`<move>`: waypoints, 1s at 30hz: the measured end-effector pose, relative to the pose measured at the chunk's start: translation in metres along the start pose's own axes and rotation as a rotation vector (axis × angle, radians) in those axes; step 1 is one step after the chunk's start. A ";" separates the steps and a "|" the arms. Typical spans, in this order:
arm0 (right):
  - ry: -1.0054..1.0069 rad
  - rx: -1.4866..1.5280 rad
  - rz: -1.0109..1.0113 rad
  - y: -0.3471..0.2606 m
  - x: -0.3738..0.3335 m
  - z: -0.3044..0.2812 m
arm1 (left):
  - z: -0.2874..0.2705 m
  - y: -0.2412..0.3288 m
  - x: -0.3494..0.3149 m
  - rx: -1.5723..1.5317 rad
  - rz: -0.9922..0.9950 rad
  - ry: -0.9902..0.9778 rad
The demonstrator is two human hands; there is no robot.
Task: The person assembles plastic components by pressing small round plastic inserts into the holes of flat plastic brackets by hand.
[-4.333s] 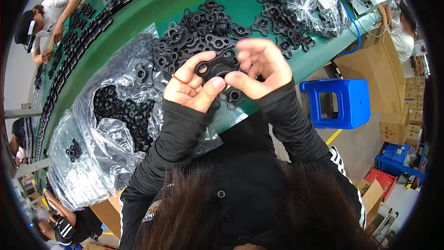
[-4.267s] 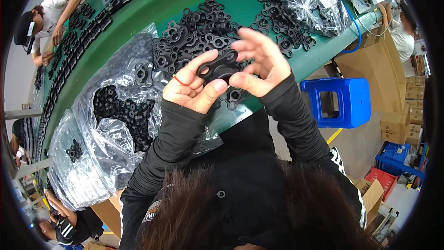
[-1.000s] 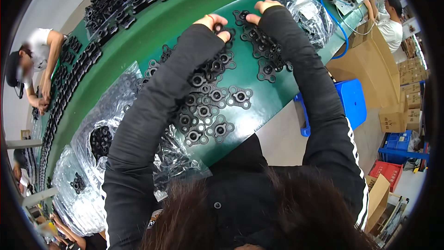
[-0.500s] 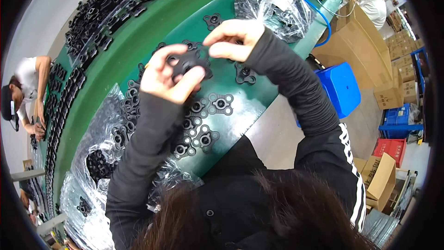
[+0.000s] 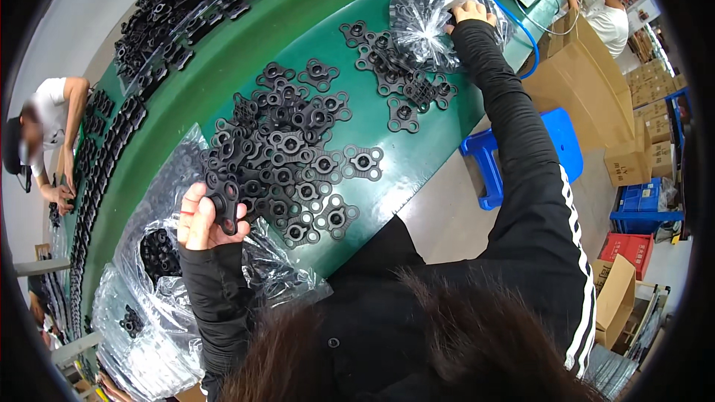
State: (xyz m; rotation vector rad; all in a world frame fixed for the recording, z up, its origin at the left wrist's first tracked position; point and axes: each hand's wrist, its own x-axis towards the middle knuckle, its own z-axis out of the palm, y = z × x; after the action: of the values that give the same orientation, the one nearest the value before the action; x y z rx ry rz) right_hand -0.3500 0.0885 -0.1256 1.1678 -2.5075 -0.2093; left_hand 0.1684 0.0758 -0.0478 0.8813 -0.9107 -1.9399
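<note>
Black plastic part (image 5: 223,197) pinched in left hand (image 5: 199,222) fingers; right hand (image 5: 468,13) fingers grip crinkled clear bag (image 5: 426,11).

Black long-sleeved top, snug cuffs down to both wrists. Right sleeve (image 5: 555,201) has 2 white stripes along its outer seam. Small dark button on the chest. Dark brown hair at bottom. Hands bare.

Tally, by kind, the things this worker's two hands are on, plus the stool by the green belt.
Black lobed part, held in the left hand: 1
Clear plastic bag of black parts, under the right hand: 1
Blue plastic stool: 1
Total: 3
</note>
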 end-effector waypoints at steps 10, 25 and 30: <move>0.061 0.236 -0.068 0.017 -0.010 0.009 | -0.023 -0.017 0.004 0.070 -0.023 -0.060; -0.143 0.346 -0.235 0.012 -0.020 0.006 | -0.024 -0.016 -0.010 -0.065 -0.113 -0.075; -0.371 0.259 -0.208 0.003 0.000 0.005 | -0.033 -0.021 -0.011 -0.025 -0.130 -0.092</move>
State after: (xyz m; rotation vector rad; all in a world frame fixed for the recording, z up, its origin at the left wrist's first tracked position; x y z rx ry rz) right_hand -0.3545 0.0903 -0.1296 1.6271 -2.7908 -0.1705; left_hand 0.1928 0.0847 -0.0786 0.8605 -0.8994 -2.1139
